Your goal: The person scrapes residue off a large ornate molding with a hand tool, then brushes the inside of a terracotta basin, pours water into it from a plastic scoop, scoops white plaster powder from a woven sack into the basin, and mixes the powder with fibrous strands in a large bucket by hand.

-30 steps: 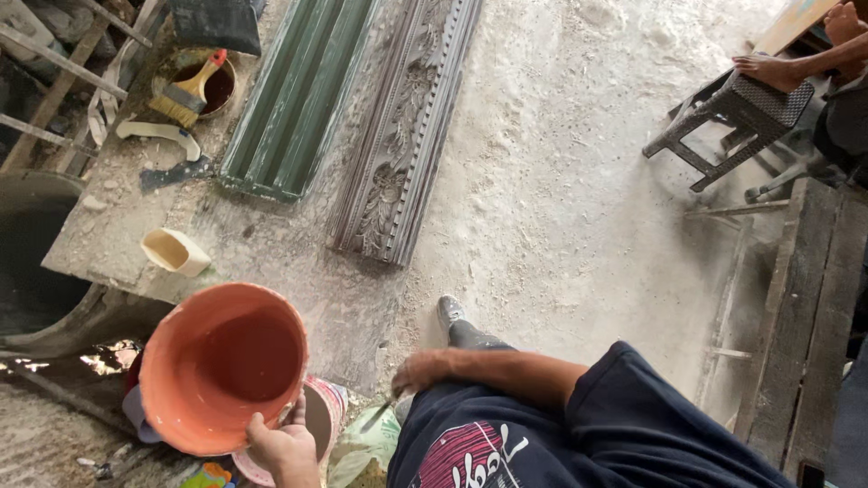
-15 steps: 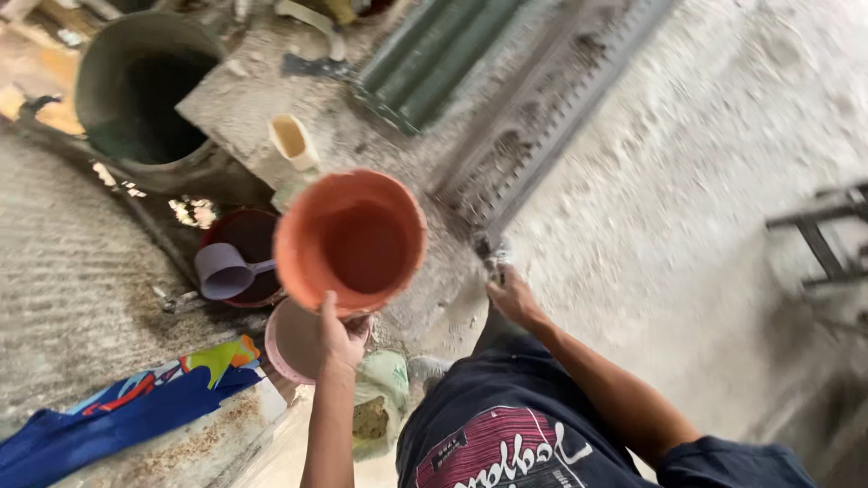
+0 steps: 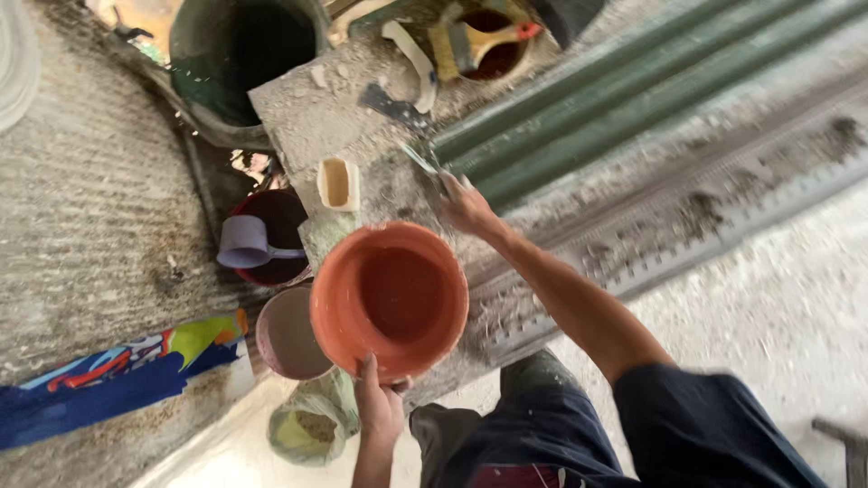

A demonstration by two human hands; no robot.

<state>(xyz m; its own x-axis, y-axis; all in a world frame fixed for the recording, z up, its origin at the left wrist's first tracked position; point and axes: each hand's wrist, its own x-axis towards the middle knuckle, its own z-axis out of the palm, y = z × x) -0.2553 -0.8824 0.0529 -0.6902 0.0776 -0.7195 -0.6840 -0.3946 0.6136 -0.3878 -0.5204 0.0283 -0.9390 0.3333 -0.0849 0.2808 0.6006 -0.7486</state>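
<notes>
1. A person's left hand (image 3: 380, 407) grips the near rim of a round orange plastic basin (image 3: 391, 298), fingers curled over its edge; the basin, smooth and empty inside, is held above the dusty ground near the picture's centre.
2. The right hand (image 3: 468, 210) reaches far across a grey slab (image 3: 307, 117), its fingers closed around the handle of a thin metal trowel (image 3: 419, 160) whose blade points to the far left.
3. Just left of the basin sits a smaller pinkish bowl (image 3: 285, 334), crusted with pale residue.
4. Farther left, a dark red bucket (image 3: 271, 230) holds a lilac plastic scoop (image 3: 246, 244).
5. A small cream tub (image 3: 338, 183) rests on the slab's near edge.
6. At the far right run long green ribbed mouldings (image 3: 624, 99), beside a grey ornamental cast (image 3: 723, 208) rough with crumbs of plaster.
7. A large dark barrel (image 3: 240, 59) stands at the far left, and a brush (image 3: 479, 41) lies across a pot beyond the slab.
</notes>
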